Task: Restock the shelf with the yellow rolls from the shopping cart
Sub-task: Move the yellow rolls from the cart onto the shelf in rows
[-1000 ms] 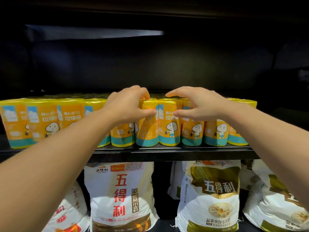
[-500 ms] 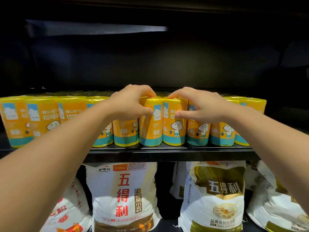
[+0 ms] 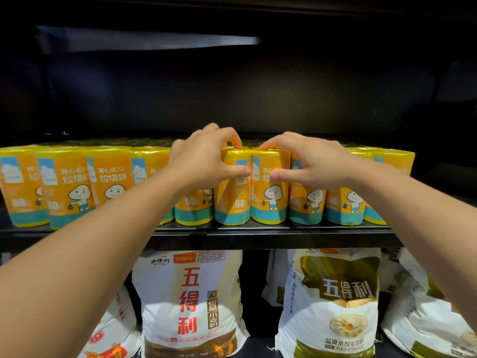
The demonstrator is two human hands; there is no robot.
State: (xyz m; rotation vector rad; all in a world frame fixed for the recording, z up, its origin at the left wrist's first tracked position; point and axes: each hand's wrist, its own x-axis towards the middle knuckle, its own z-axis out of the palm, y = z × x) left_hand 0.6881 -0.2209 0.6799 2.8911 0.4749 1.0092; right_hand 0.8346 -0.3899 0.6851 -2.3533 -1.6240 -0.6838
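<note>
Yellow plastic-wrapped rolls (image 3: 67, 187) with orange and teal labels and a cartoon figure stand upright in a tight front row along the black metal shelf (image 3: 258, 237), which runs across the whole width beneath a dark bay. More yellow tops show in rows behind them. Below the shelf stand big white flour sacks: one with red characters (image 3: 188, 301) left of centre, one with an olive-gold band and a picture of a bun (image 3: 335, 306) right of centre, and others partly hidden at both sides. Two bare forearms reach up from the lower corners to the middle of the row. The left hand (image 3: 204, 161) arches over the left middle roll (image 3: 232, 200), fingers curled down onto its top rim and thumb pressed across its label, pinching it from top to front. The right hand (image 3: 309, 164) mirrors it on the right middle roll (image 3: 269, 200): forefinger tip on the top edge, thumb flat on the label, the other fingers bent over the tops of the neighbouring rolls. The two middle rolls stand upright on the shelf, touching side by side, and the two thumb tips nearly meet across their seam
</note>
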